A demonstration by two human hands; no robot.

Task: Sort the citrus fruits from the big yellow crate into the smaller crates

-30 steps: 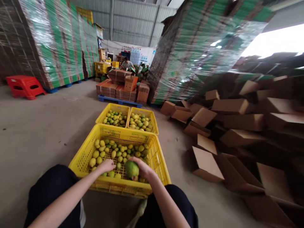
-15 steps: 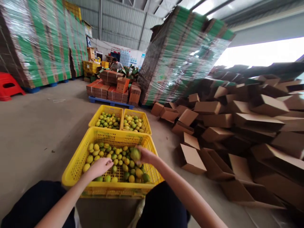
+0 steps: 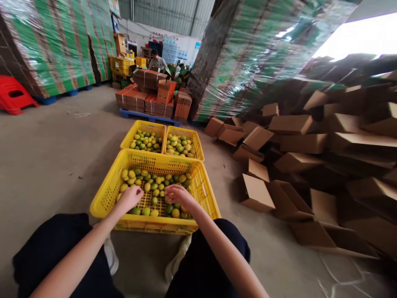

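Note:
A large yellow plastic crate (image 3: 107,188) stands in front of my knees, with yellow and green lemons (image 3: 154,186) spread over its slatted floor. My left hand (image 3: 131,198) is inside on the left, its fingers curled inward; whether they hold anything is hidden. To its right, my right hand (image 3: 180,196) reaches over the lemons with fingers stretched and a little apart, just above or touching the fruit. No lemon shows plainly in its grasp. Part of the crate floor is bare between the two hands.
Two smaller yellow crates (image 3: 124,140) of lemons adjoin the far side. Loose cardboard boxes (image 3: 257,192) pile up on the right. Behind are flattened cartons (image 3: 133,99) on a blue pallet, wrapped stacks (image 3: 235,62), a red stool (image 3: 15,95) and a person (image 3: 157,62).
My right hand has moved left toward the crate's middle, and the green lemon it held is no longer seen in it. My left hand stays on the left side. The view has tipped downward.

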